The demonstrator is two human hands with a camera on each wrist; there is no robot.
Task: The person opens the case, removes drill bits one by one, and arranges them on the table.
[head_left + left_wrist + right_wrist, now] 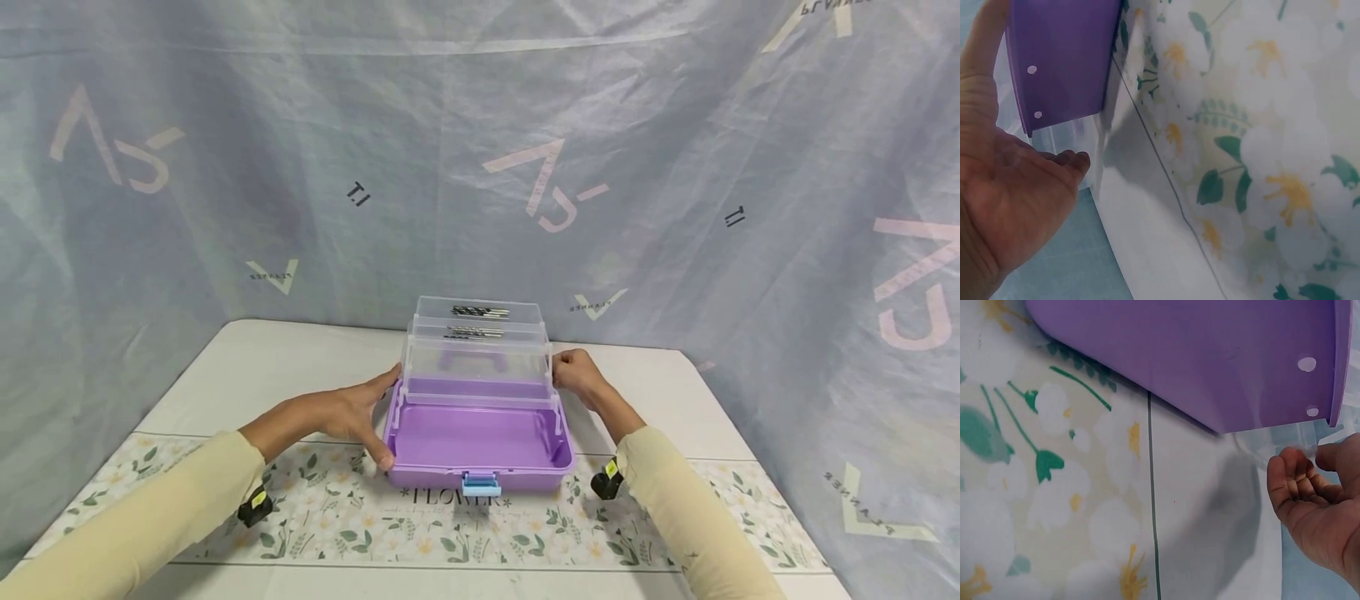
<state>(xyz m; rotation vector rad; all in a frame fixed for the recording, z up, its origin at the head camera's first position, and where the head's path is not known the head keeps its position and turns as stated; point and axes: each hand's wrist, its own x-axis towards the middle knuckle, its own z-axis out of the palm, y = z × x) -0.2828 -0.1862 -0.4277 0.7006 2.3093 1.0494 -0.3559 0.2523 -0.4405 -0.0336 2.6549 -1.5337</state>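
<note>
A purple storage box (480,437) stands unfolded in the middle of the table, with a light blue latch (481,484) at its front. Clear tiered trays (480,362) rise above its rear half, and dark drill bits (480,312) lie in the upper ones. My left hand (348,412) spreads along the box's left side, thumb at the front corner, fingers reaching toward the back. In the left wrist view, its fingertips are by the clear lid (1060,139). At the right rear, my right hand (1316,500) has curled fingers and pinches the clear lid's edge (1272,440).
A floral cloth strip (322,508) runs across the white table (315,350), under the box's front. Grey-blue printed curtains (465,167) hang behind the table and at both sides.
</note>
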